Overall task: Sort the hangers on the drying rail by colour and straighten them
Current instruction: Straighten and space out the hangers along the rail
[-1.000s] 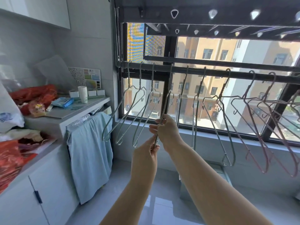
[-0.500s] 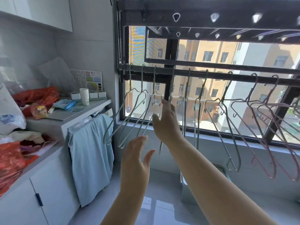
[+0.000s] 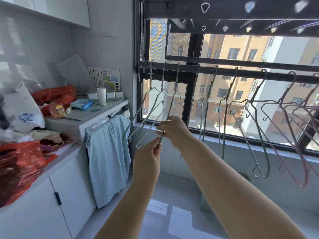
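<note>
A dark drying rail (image 3: 224,70) runs across the window with several thin wire hangers hooked on it. Green hangers (image 3: 146,114) hang at the left and middle, pink hangers (image 3: 293,135) at the right. My left hand (image 3: 150,156) pinches the lower end of the third green hanger (image 3: 172,107) from the left. My right hand (image 3: 174,128) holds the same hanger a little higher, fingers curled round its wire. The hangers to the right dangle at different angles, some edge-on.
A white counter (image 3: 103,112) at the left carries red bags (image 3: 55,95), a white cup (image 3: 101,96) and packets. A light blue cloth (image 3: 108,152) hangs over its front. Cabinet doors (image 3: 51,204) stand below. An overhead rack (image 3: 224,11) spans the top.
Both hands had let go of the fourth green hanger and were open. They have moved left and now grip the third green hanger. The view has shifted slightly left.
</note>
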A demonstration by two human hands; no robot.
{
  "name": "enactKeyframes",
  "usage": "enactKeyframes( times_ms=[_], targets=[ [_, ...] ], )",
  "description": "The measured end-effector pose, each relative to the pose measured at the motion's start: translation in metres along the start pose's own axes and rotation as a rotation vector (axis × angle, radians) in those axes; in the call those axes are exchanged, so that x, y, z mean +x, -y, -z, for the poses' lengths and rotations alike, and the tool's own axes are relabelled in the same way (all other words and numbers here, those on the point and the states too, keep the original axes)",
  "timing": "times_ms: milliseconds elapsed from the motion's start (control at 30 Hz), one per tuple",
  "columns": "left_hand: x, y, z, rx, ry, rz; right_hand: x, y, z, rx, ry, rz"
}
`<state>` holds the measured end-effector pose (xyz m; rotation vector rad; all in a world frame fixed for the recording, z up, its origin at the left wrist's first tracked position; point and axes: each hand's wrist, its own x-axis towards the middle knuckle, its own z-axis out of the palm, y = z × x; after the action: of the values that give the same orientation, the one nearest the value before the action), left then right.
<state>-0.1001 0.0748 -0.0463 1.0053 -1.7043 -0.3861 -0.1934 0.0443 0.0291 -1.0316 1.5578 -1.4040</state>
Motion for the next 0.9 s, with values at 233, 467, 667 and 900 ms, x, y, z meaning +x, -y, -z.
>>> enactKeyframes(
  times_ms=[233, 467, 667, 900],
  targets=[
    [0.000, -0.005, -0.003, -0.025, 0.020, -0.034, -0.006, -0.002, 0.006, 0.106, -0.030, 0.018],
    [0.001, -0.011, -0.006, -0.044, 0.061, -0.013, -0.010, 0.001, 0.012, 0.038, -0.067, 0.017],
    [-0.004, -0.009, -0.006, -0.086, 0.109, -0.045, -0.014, 0.001, 0.016, -0.205, -0.134, 0.046],
    [0.001, 0.008, 0.012, 0.080, -0.210, -0.184, -0.025, 0.015, 0.003, -0.478, -0.099, 0.378]
  ],
)
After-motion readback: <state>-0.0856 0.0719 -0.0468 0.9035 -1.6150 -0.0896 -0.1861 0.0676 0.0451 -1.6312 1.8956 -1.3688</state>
